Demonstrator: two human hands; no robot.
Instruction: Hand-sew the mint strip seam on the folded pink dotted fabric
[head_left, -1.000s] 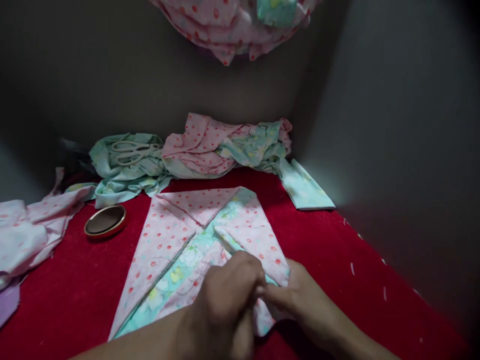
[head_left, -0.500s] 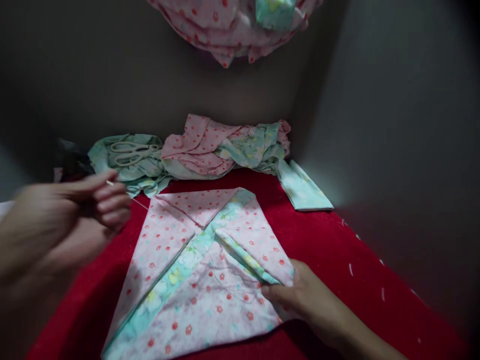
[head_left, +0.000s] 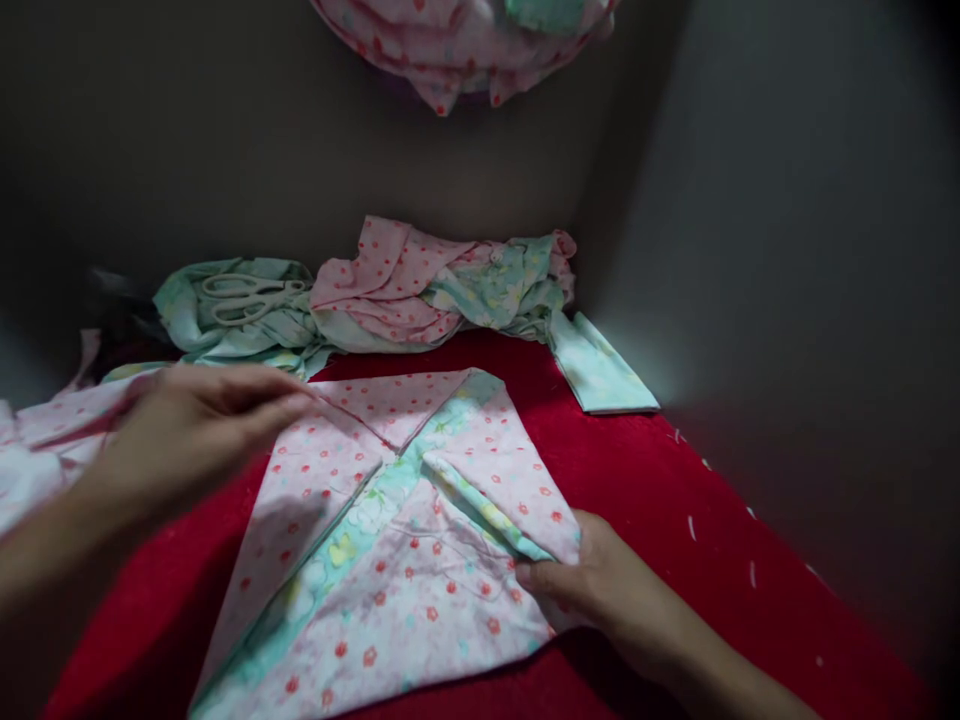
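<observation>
A folded piece of fabric (head_left: 442,610), pink with red dots and crossed by a green floral band, lies in front of me. My right hand (head_left: 600,575) grips its right edge, thumb on top and fingers underneath. My left hand (head_left: 217,420), somewhat blurred, hovers by the fabric's upper left corner with thumb and fingers pinched together. What sits in that pinch is hidden, and I cannot tell whether the fingertips touch the corner. A loose thread curls over the fabric's lower right part.
Scissors (head_left: 251,298) rest on crumpled green cloth (head_left: 180,305) at the back, beside bunched pink and green fabric (head_left: 405,285). Folded pale green cloth (head_left: 604,370) lies on the red surface (head_left: 637,480). Pink fabric (head_left: 465,50) hangs above. Walls stand behind and to the right.
My left hand has moved right to the fabric's upper left corner, uncovering pink cloth at the left. A small white bit seen at its fingers earlier no longer shows. The right hand keeps its grip.
</observation>
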